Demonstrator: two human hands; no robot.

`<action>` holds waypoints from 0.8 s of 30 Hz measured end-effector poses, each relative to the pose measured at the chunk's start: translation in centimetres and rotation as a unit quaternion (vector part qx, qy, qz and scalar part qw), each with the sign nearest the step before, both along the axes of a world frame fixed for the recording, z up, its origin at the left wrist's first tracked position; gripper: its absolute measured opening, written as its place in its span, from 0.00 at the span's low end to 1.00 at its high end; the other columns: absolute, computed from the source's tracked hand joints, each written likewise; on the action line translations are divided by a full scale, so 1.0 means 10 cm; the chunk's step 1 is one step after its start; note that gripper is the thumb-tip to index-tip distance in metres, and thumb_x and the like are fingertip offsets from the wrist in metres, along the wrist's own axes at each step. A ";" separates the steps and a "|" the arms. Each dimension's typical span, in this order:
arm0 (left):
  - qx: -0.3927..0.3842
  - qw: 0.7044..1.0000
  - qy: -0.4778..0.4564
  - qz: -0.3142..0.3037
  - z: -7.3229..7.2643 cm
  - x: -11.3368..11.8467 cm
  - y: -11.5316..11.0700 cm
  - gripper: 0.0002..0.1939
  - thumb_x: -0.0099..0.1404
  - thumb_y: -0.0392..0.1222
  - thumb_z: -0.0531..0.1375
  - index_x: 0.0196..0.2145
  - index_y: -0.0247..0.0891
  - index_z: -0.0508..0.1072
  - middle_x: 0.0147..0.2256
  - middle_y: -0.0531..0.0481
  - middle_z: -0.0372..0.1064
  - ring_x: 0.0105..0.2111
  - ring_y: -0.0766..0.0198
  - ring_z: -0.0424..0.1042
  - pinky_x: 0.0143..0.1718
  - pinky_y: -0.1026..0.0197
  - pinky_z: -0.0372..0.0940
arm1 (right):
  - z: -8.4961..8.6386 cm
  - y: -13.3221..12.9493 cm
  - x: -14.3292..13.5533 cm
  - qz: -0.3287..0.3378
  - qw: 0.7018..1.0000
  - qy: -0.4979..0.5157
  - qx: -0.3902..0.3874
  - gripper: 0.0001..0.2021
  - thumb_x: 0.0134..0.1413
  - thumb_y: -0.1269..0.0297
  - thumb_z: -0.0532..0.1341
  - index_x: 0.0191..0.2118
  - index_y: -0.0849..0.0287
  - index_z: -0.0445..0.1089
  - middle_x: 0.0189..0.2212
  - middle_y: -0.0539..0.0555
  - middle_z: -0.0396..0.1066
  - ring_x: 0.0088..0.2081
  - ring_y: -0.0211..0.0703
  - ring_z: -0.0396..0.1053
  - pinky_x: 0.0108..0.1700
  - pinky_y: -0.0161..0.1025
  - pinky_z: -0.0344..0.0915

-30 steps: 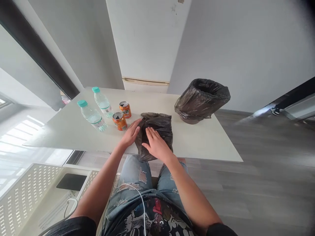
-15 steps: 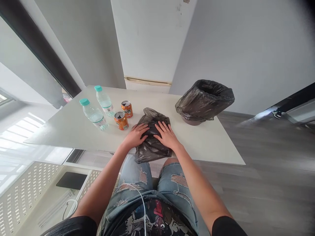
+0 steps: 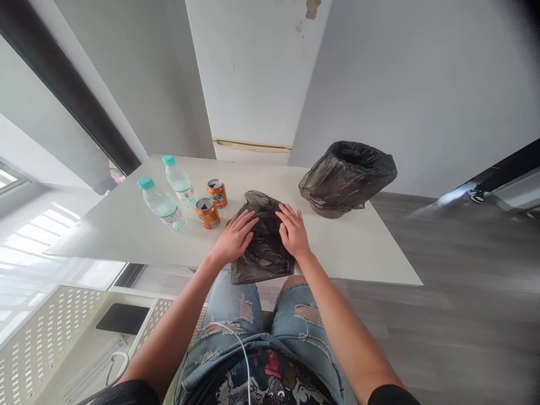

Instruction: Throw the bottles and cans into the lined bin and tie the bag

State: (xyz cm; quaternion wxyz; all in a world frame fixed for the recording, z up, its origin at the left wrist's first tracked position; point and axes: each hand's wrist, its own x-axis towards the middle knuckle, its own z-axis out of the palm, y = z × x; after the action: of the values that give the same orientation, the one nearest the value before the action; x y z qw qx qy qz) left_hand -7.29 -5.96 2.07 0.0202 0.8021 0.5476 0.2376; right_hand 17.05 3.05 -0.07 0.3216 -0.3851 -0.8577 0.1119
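Observation:
A crumpled black plastic bag [image 3: 264, 250] lies flat on the white table [image 3: 358, 242], its lower end hanging over the near edge. My left hand [image 3: 233, 239] rests palm down on the bag's left side with fingers spread. My right hand [image 3: 294, 232] presses flat on the bag's right side, fingers apart. Neither hand grips anything. A small bin lined with a black bag [image 3: 348, 177] stands tilted at the back right of the table.
Two water bottles with teal caps [image 3: 161, 203] [image 3: 179, 180] and two opened orange cans [image 3: 207, 212] [image 3: 216, 193] stand left of the bag. A white perforated crate [image 3: 50, 337] sits on the floor at lower left. Grey floor lies to the right.
My right hand slid from the bag's middle to its right side and both hands moved farther up the bag. The bag's far end has been spread toward the back.

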 end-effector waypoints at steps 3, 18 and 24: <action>-0.009 0.999 0.021 0.027 0.01 0.30 0.09 0.30 0.80 0.50 0.46 0.73 0.38 0.62 0.75 0.41 0.51 0.76 0.49 0.48 0.76 0.41 0.46 | -0.05 0.07 -0.02 -0.014 0.999 0.008 -0.033 0.27 0.74 0.63 0.43 0.69 0.58 0.66 0.74 0.59 0.58 0.76 0.52 0.50 0.77 0.61 0.44; -0.065 0.994 0.082 0.037 -0.40 0.63 0.38 0.35 0.78 0.49 0.48 0.75 0.27 0.55 0.75 0.34 0.49 0.76 0.40 0.47 0.75 0.35 0.47 | -0.14 0.12 -0.14 0.003 0.980 -0.182 -0.081 0.30 0.76 0.59 0.43 0.77 0.59 0.54 0.77 0.57 0.49 0.78 0.53 0.46 0.77 0.60 0.42; 0.040 0.997 -0.018 0.062 -0.07 0.36 0.04 0.27 0.76 0.33 0.47 0.68 0.35 0.67 0.72 0.38 0.58 0.75 0.48 0.52 0.75 0.36 0.51 | -0.06 0.11 0.02 -0.047 0.998 0.030 -0.015 0.24 0.72 0.67 0.47 0.65 0.60 0.70 0.66 0.63 0.69 0.69 0.55 0.62 0.72 0.59 0.58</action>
State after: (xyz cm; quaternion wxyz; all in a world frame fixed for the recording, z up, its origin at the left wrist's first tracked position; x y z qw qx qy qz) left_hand -3.66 -5.53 1.36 -0.0166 0.7622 0.5862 0.2741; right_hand 17.28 4.19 -0.67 0.3459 -0.4263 -0.8270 0.1211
